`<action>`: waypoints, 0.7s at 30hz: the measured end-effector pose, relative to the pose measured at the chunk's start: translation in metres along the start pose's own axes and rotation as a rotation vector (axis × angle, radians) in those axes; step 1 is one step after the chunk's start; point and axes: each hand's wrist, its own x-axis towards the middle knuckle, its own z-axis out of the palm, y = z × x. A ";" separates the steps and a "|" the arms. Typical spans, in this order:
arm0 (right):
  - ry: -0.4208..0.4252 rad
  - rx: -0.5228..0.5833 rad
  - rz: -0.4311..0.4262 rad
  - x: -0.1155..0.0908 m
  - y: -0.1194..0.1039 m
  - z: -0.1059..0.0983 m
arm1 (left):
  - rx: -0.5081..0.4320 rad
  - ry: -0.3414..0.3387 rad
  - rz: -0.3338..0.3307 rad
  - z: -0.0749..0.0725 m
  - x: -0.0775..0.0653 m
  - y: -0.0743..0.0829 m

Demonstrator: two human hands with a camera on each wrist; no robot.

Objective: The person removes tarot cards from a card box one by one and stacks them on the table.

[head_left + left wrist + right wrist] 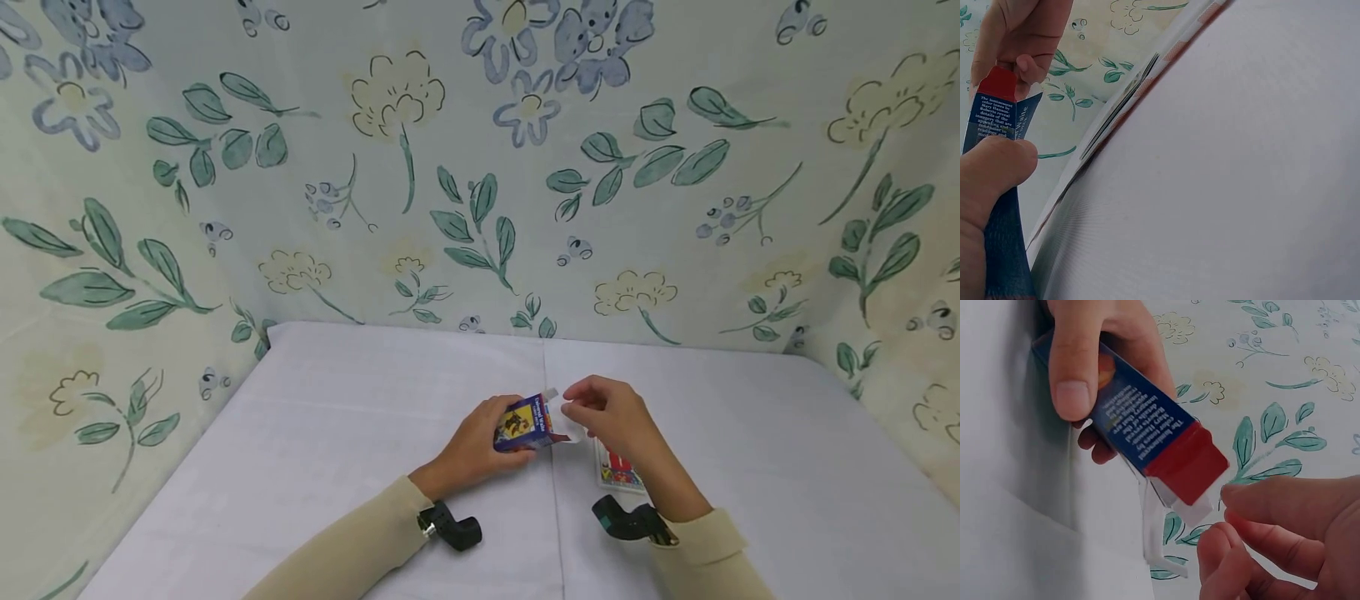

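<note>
My left hand (474, 442) grips a small blue card box (522, 423) with a yellow picture panel, held above the table. The thumb lies along one printed side in the left wrist view. At its right end the box stands open, with a red tuck flap (1191, 464) and white inner flaps (1192, 511) sticking out. Close to those flaps is my right hand (615, 421), fingers bent and thumb apart from the index finger, with nothing seen between them. Whether a fingertip touches a flap is hard to tell. The inside of the box is hidden.
A flat rectangular stack or pack (619, 472) with a red and multicoloured face lies on the white tablecloth (337, 400), partly under my right hand. A floral cloth (480, 208) hangs behind the table and at its sides. Each wrist wears a black camera mount (454, 528).
</note>
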 end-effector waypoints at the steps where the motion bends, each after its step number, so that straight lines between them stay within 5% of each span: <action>1: -0.009 0.004 -0.001 0.000 -0.001 0.001 | 0.000 0.001 -0.002 0.000 0.000 0.000; 21: -0.070 -0.015 0.045 0.004 0.008 0.017 | -0.005 -0.007 -0.012 -0.001 0.001 0.002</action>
